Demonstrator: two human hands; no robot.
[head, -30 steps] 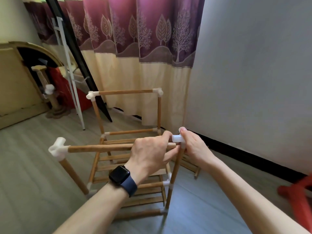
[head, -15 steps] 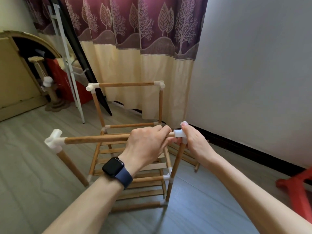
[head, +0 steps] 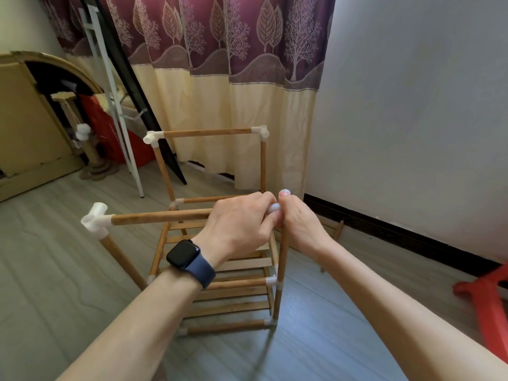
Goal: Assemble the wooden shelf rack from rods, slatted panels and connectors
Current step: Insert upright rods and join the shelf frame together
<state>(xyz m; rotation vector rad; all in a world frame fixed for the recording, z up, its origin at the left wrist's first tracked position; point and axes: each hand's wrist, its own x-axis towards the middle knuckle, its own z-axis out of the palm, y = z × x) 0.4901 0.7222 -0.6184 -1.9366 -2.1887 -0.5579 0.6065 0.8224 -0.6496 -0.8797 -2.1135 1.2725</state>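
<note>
While half-built rack (head: 233,307) stood on grey floor (head: 55,270) near curtain (head: 220,105), left hand (head: 239,224) curled round front top rod (head: 159,217); right hand (head: 299,226) pinched white corner connector (head: 274,207) (mostly hidden) atop upright rod (head: 281,257), hands touching at that corner.

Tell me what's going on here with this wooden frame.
A person is assembling a wooden shelf rack on the floor. The left hand grips the front top rod near its right end, and the right hand grips the white connector atop the front right upright. The hands meet at that corner, apparently joining rod and connector. The back top rod and the lower slatted panels are already in place.
</note>
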